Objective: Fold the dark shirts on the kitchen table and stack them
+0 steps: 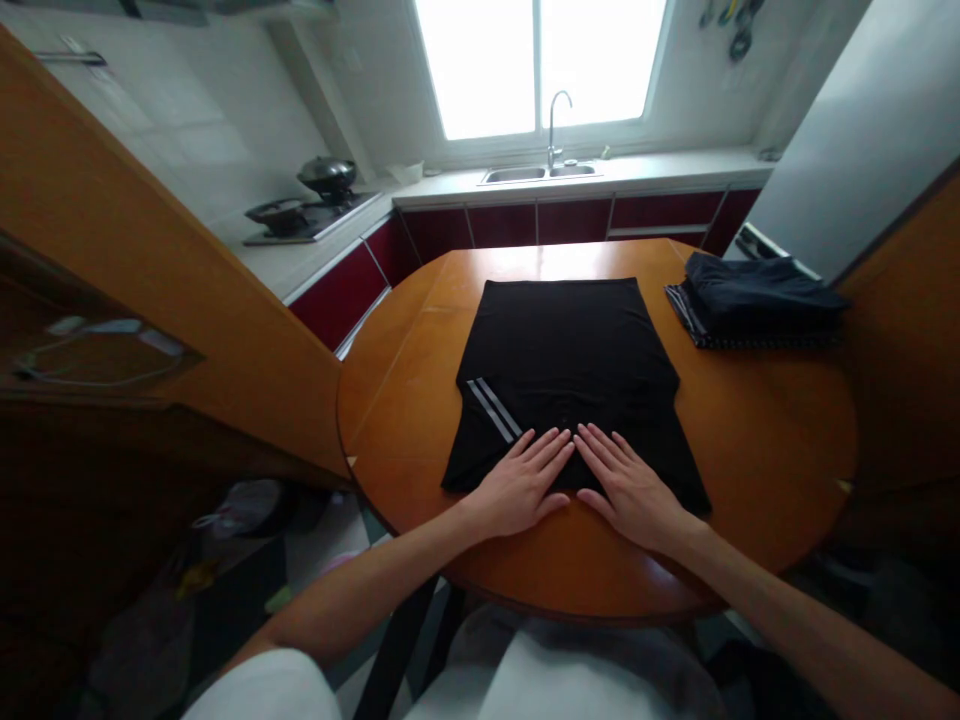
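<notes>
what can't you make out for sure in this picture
In the head view:
- Underside of the black garment: hidden against the table.
- Inner layers of the dark folded pile: covered by its top.
- Scene beyond the window: washed out by glare.
- Palms of both hands: face down.
- Fridge-like panel's top: cut off by the edge.

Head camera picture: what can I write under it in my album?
Left hand and right hand rest on a black piece of clothing on a wooden table.

The garment [566, 350] is black, with two pale grey stripes [495, 410] on it. The table [397, 400] is orange-brown, the cabinets [502, 226] are dark red, and the folded clothes [757, 300] are dark blue on top.
</notes>
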`<state>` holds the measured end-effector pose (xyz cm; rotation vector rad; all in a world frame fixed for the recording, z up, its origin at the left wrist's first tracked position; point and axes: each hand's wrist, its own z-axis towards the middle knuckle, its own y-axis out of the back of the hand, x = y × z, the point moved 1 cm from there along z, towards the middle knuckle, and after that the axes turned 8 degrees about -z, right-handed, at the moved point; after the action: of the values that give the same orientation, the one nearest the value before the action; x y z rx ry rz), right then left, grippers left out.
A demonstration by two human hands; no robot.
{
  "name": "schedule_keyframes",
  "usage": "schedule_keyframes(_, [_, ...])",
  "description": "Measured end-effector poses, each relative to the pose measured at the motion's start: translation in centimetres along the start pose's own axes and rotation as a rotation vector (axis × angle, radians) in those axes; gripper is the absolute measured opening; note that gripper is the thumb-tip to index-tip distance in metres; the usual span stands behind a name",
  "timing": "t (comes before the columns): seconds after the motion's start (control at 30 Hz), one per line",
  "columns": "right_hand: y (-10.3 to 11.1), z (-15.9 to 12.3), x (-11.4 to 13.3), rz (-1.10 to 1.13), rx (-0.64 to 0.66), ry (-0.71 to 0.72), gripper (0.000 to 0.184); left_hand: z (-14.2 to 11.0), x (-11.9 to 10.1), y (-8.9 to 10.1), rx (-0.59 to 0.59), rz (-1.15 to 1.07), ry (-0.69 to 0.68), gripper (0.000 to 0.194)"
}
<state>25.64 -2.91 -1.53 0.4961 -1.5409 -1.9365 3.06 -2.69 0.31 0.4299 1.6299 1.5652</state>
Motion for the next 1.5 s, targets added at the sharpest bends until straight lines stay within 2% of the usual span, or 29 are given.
schedule_keyframes(0.17, [-0.7, -1.3, -0.1, -0.013, 0.002, -0.027, 0.078, -0.6, 0.6, 0.1, 0.012, -0.029, 0.005, 0.078])
schedule_keyframes(0.47, [0.5, -3.6, -0.6, -0.062, 0.032, -0.114, 0.085, -2.8, 2.2, 0.5, 0.012, 0.068, 0.018, 0.077])
schedule_keyframes(0.67, [0.9, -6.9, -0.5, -0.081, 0.031, -0.218, 0.09, -2.9, 2.2, 0.4, -0.001, 0.095, 0.009, 0.076])
schedule_keyframes(0.77, [1.2, -9.0, -0.2, -0.053, -0.042, -0.284, 0.086, -3.0, 2.3, 0.3, -0.006, 0.108, 0.005, 0.076])
schedule_keyframes(0.87, [2.3, -10.0, -0.6, -0.002, -0.232, -0.411, 0.074, -2.8, 2.3, 0.7, -0.01, 0.133, -0.005, 0.076])
schedule_keyframes(0.93, [3.3, -9.3, -1.1, 0.02, -0.356, -0.502, 0.068, -2.1, 1.9, 1.3, -0.028, 0.143, -0.018, 0.074])
schedule_keyframes(1.0, [4.0, -7.4, -1.3, 0.03, -0.392, -0.523, 0.067, -0.6, 1.1, 1.8, -0.051, 0.136, -0.038, 0.072])
schedule_keyframes(1.1, [3.6, -3.2, -0.7, 0.034, -0.278, -0.37, 0.068, 2.2, 0.0, 1.5, -0.039, 0.1, -0.09, 0.07])
schedule_keyframes(1.17, [2.5, -0.8, 0.0, 0.032, -0.171, -0.248, 0.067, 3.7, -0.4, 0.4, -0.008, 0.078, -0.126, 0.072])
schedule_keyframes(1.23, [1.0, 0.6, 0.6, 0.033, -0.093, -0.185, 0.065, 4.6, -0.4, -0.8, 0.017, 0.065, -0.135, 0.075])
schedule_keyframes(1.33, [-0.5, 0.8, 1.0, 0.033, -0.06, -0.175, 0.066, 4.6, -0.3, -1.6, 0.031, 0.043, -0.109, 0.079])
schedule_keyframes(1.5, [-1.1, -0.1, 0.8, -0.021, -0.063, -0.156, 0.076, 3.1, -0.4, -1.0, 0.012, 0.008, -0.053, 0.08])
